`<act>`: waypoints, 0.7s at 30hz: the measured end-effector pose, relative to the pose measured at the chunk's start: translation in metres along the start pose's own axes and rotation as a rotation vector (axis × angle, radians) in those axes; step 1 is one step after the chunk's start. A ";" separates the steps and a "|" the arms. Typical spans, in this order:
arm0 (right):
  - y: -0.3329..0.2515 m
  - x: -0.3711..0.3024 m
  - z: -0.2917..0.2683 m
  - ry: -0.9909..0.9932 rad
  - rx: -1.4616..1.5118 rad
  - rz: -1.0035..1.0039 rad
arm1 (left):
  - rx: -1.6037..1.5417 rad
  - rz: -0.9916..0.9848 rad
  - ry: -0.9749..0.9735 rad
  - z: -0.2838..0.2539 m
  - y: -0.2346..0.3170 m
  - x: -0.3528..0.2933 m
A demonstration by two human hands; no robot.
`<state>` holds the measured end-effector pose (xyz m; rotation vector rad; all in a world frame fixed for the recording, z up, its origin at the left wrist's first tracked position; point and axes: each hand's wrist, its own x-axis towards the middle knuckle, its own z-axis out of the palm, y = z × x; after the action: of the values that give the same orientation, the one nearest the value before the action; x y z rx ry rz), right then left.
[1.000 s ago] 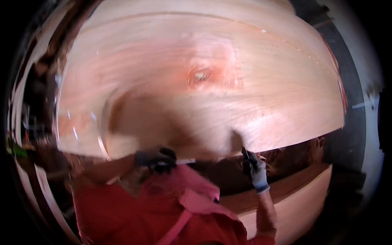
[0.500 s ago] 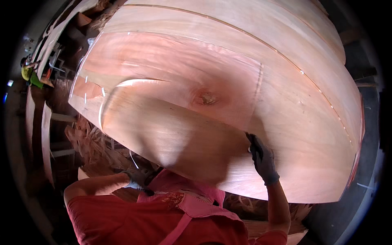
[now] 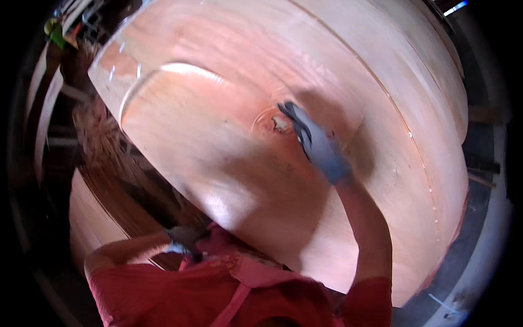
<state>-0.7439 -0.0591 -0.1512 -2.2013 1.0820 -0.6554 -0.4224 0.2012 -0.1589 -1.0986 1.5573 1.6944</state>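
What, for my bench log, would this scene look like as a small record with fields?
Sheet: pale pinkish wood, a curved edge across its left part
Right hand: gloved, beside the knot; contact unclear
Left hand: gloved, low in front of the body; grip unclear
Scraps: brown, left of the sheet
Background: person in green, upper left

A hand could slide across the wood sheet point(image 3: 218, 131) left of the right hand point(image 3: 310, 133), up to a curved ridge point(image 3: 182, 68) at far left. A ragged hole point(image 3: 280, 124) beside the right fingers breaks the surface. Near, the left hand point(image 3: 186, 240) and red shirt point(image 3: 163, 291) crowd the sheet's edge; wood scraps point(image 3: 98, 128) obstruct the left.
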 end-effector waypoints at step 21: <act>-0.004 0.159 0.035 -0.503 -0.517 -0.034 | 0.009 0.599 1.609 -0.170 0.026 -0.034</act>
<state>-0.6321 -0.1778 -0.1468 -2.6139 1.0155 0.2020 -0.3969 0.0344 -0.1125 -2.4179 2.9966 0.8465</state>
